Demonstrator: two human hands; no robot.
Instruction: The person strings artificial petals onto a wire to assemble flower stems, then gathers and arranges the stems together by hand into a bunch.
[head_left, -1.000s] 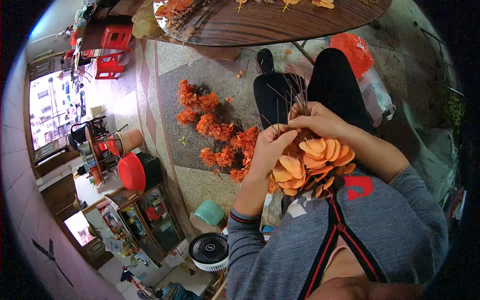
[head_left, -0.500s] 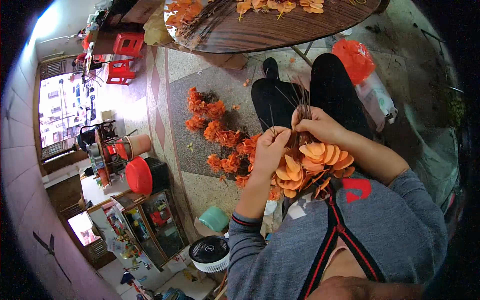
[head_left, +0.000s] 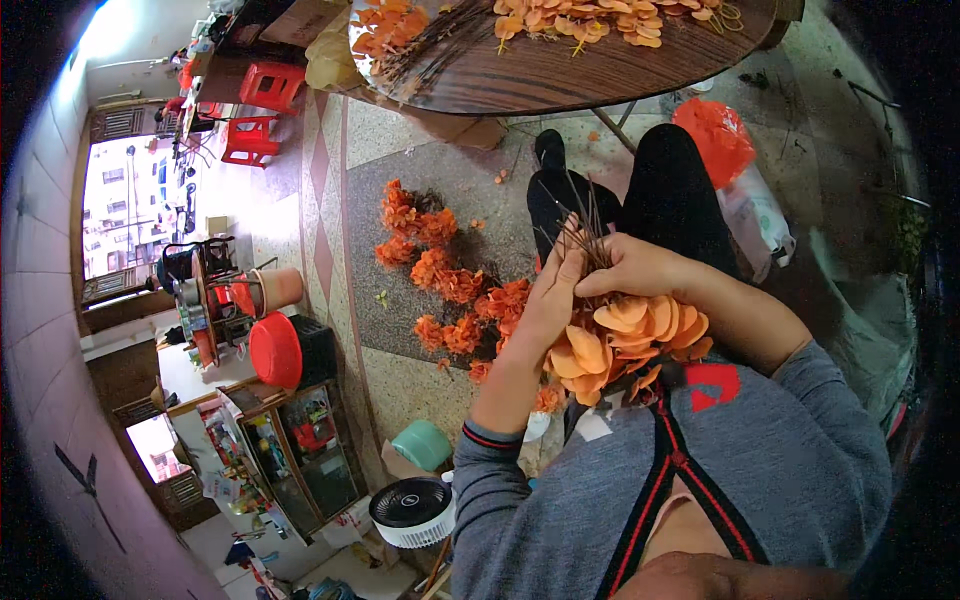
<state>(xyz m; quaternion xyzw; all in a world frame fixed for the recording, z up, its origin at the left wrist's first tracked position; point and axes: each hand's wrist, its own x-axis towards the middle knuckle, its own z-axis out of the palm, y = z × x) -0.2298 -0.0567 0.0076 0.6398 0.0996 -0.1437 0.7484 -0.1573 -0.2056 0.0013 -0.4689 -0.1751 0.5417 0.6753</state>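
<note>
Over my lap, both hands are closed around a bundle of thin brown stems (head_left: 588,205). My left hand (head_left: 556,285) grips it from the left, its fingers up along the stems. My right hand (head_left: 637,264) is wrapped round the bundle just beside it, and the two hands touch. Pale orange artificial leaf sprays (head_left: 625,340) hang below my hands, heads toward my chest. The stem tips fan out upward past my fingers. Part of the bundle is hidden behind the hands.
Deeper orange flower bunches (head_left: 430,265) lie on the floor at my left. Ahead, a dark wooden table (head_left: 560,85) carries more orange sprays and loose stems. A red plastic bag (head_left: 713,140) sits right of my knee. A fan (head_left: 412,505) and green bowl (head_left: 422,445) are at lower left.
My left hand has moved up and right, from holding separate stems beside the bundle to gripping the bundle against my right hand. The view has shifted slightly.
</note>
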